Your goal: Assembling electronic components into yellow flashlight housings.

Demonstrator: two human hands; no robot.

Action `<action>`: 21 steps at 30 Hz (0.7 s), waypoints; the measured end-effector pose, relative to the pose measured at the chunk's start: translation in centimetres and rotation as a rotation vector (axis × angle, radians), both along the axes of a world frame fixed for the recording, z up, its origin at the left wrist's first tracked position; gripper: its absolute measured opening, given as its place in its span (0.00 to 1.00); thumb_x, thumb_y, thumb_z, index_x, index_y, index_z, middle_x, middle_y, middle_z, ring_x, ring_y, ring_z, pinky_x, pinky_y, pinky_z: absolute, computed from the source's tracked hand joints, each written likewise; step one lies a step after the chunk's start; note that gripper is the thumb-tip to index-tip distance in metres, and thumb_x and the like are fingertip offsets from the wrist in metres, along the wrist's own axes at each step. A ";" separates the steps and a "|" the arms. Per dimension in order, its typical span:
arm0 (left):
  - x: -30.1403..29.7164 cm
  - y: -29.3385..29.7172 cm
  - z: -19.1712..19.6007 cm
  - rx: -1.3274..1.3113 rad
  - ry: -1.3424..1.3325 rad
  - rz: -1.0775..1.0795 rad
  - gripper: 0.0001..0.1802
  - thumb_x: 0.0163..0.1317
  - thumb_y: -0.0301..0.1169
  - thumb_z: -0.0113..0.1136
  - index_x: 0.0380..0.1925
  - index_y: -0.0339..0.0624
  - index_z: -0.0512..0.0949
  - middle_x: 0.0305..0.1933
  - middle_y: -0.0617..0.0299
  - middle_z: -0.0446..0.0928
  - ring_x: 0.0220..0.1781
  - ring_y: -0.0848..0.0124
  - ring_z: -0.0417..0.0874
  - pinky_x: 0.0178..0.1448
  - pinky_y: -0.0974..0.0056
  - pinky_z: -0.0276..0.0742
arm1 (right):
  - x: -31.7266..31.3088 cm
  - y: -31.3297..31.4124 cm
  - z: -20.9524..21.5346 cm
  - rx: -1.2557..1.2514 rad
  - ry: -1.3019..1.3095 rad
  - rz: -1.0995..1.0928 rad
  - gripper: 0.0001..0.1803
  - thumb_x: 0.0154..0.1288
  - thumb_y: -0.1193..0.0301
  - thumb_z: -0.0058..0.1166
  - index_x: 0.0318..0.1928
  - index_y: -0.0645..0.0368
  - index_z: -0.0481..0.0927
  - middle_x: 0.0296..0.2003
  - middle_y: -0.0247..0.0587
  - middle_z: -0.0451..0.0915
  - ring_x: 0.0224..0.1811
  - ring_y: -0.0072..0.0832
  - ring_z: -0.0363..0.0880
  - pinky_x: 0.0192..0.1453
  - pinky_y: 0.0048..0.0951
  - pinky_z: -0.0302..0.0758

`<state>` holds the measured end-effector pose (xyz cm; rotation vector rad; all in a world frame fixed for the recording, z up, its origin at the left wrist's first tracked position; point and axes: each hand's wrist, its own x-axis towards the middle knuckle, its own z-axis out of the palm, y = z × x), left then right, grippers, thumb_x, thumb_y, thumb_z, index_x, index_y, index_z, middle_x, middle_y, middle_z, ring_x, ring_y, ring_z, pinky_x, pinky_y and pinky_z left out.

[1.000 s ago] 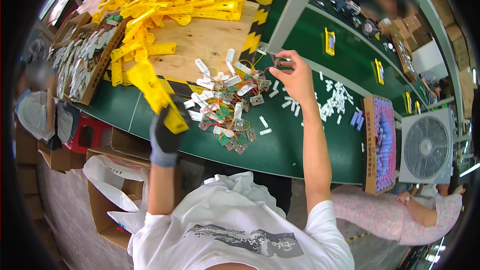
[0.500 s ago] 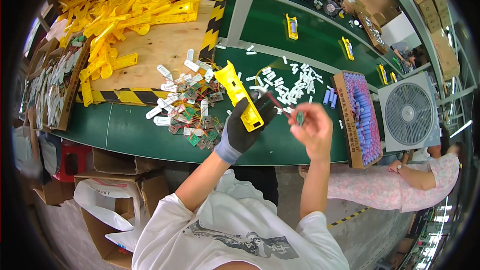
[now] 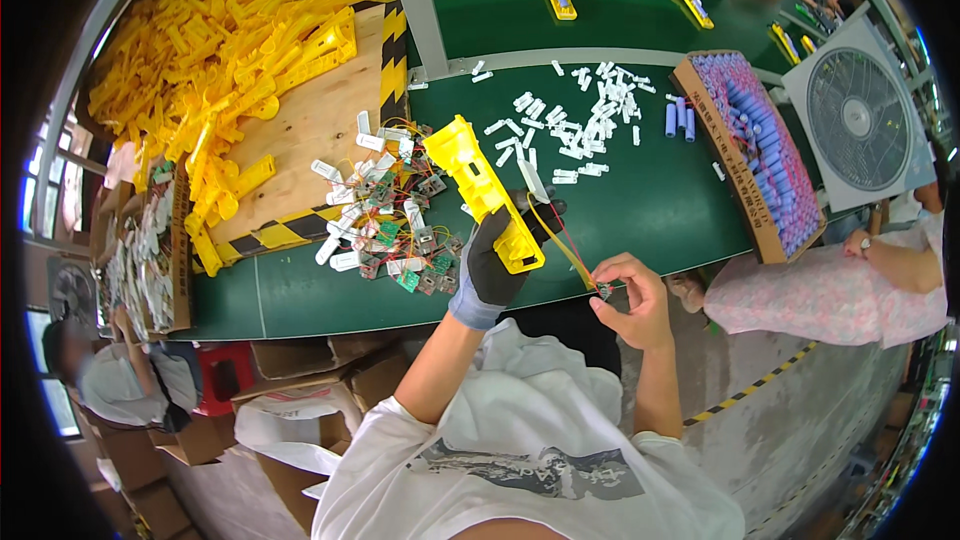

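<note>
My left hand (image 3: 488, 275), in a dark glove with a grey-blue cuff, is closed around a yellow plastic housing (image 3: 470, 172) held at a tilt above the green table. A white plastic piece (image 3: 532, 181) sticks up by the gloved fingertips; how it is held is partly hidden. From there, red and yellow wires (image 3: 570, 252) run to a small circuit board (image 3: 604, 291). My bare right hand (image 3: 640, 308) pinches that board between thumb and fingers near the table's front edge. Left of the housing lies a heap of wired circuit boards with white parts (image 3: 385, 210).
Loose white plastic pieces (image 3: 600, 120) are scattered beyond my hands. A cardboard box of purple battery cells (image 3: 715, 130) stands to the right, beside a fan (image 3: 855, 105). Yellow housings (image 3: 240, 70) pile up at the far left. A person in pink (image 3: 800, 300) is on the right.
My right hand has moved down and toward me with the circuit board, and the wires now stretch out. My left hand still grips the housing. The whole view has shifted.
</note>
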<state>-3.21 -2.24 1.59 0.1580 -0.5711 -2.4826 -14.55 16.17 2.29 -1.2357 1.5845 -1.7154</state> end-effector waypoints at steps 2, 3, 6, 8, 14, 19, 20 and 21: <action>0.8 -0.1 -0.2 -0.155 -0.127 0.019 0.19 0.66 0.39 0.53 0.49 0.36 0.72 0.56 0.44 0.74 0.61 0.49 0.76 0.67 0.48 0.68 | 0.3 -0.5 -0.2 -0.046 -0.103 0.031 0.17 0.52 0.85 0.59 0.43 0.61 0.74 0.40 0.43 0.77 0.43 0.27 0.77 0.49 0.28 0.73; 1.4 0.0 -0.1 -0.292 -0.240 0.061 0.20 0.65 0.39 0.53 0.50 0.36 0.72 0.56 0.45 0.74 0.60 0.50 0.76 0.67 0.49 0.68 | 0.6 -0.7 -0.4 -0.075 -0.192 0.085 0.17 0.53 0.85 0.57 0.44 0.60 0.72 0.39 0.43 0.77 0.43 0.27 0.77 0.49 0.28 0.73; 4.9 0.2 0.6 -0.333 -0.423 0.058 0.19 0.64 0.31 0.57 0.54 0.35 0.71 0.51 0.54 0.79 0.51 0.65 0.81 0.57 0.60 0.76 | 2.1 -2.2 -1.3 -0.075 -0.390 0.116 0.18 0.57 0.81 0.58 0.47 0.60 0.68 0.40 0.43 0.76 0.40 0.25 0.75 0.48 0.28 0.73; 6.8 1.0 -1.0 -0.304 -0.509 0.068 0.19 0.66 0.28 0.58 0.56 0.34 0.71 0.50 0.55 0.80 0.54 0.67 0.81 0.60 0.61 0.75 | 2.9 -3.4 -0.8 0.021 -0.415 0.179 0.21 0.59 0.75 0.60 0.50 0.64 0.68 0.40 0.41 0.74 0.36 0.24 0.75 0.44 0.25 0.73; 14.4 2.1 0.5 -0.775 -0.527 0.287 0.29 0.61 0.33 0.64 0.59 0.33 0.70 0.56 0.55 0.76 0.55 0.72 0.75 0.60 0.65 0.71 | 9.3 -8.4 -1.4 0.046 -0.404 0.334 0.23 0.66 0.64 0.59 0.53 0.67 0.70 0.37 0.35 0.79 0.31 0.15 0.74 0.32 0.16 0.67; 27.5 8.6 -1.5 -0.119 -0.931 0.666 0.26 0.57 0.23 0.61 0.57 0.32 0.71 0.55 0.55 0.78 0.56 0.71 0.77 0.63 0.63 0.72 | 20.1 -13.8 -0.9 0.411 -0.041 0.702 0.12 0.71 0.66 0.54 0.37 0.62 0.82 0.21 0.31 0.79 0.23 0.14 0.73 0.26 0.18 0.67; 28.8 10.6 -4.4 0.237 -0.892 0.892 0.19 0.62 0.26 0.62 0.53 0.33 0.74 0.51 0.57 0.79 0.53 0.71 0.79 0.57 0.64 0.76 | 22.9 -14.4 -0.5 0.367 0.026 0.772 0.12 0.71 0.66 0.53 0.37 0.63 0.81 0.20 0.30 0.78 0.22 0.13 0.72 0.25 0.18 0.66; 30.7 11.6 -6.5 0.244 -0.729 0.968 0.15 0.66 0.31 0.61 0.50 0.35 0.75 0.45 0.60 0.80 0.48 0.73 0.81 0.51 0.66 0.78 | 25.6 -15.1 -0.5 0.322 0.091 0.841 0.13 0.72 0.65 0.53 0.37 0.63 0.81 0.19 0.29 0.77 0.21 0.13 0.71 0.23 0.18 0.65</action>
